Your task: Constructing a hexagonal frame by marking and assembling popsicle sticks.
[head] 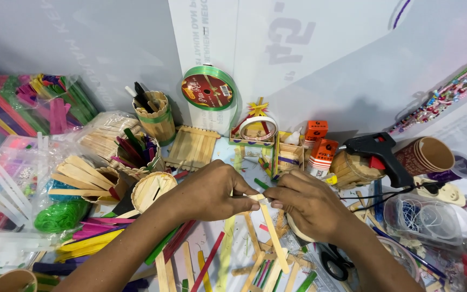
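Note:
My left hand (207, 190) and my right hand (310, 204) meet over the middle of a cluttered craft table. Both pinch the upper end of a pale wooden craft stick (274, 236) that slants down toward me. A small strip of white tape or paper sits at the pinched end. Under my right hand lies a round roll of pale tape (294, 229), mostly hidden. Below the hands, several loose plain and coloured sticks (206, 265) lie scattered on the table.
A black glue gun (380, 152) rests on a small wooden barrel at right, beside stacked brown paper cups (427, 156). Scissors (333, 261) lie near my right wrist. A green ribbon spool (207, 88), stick-built holders and bags of coloured sticks (33, 104) crowd the back and left.

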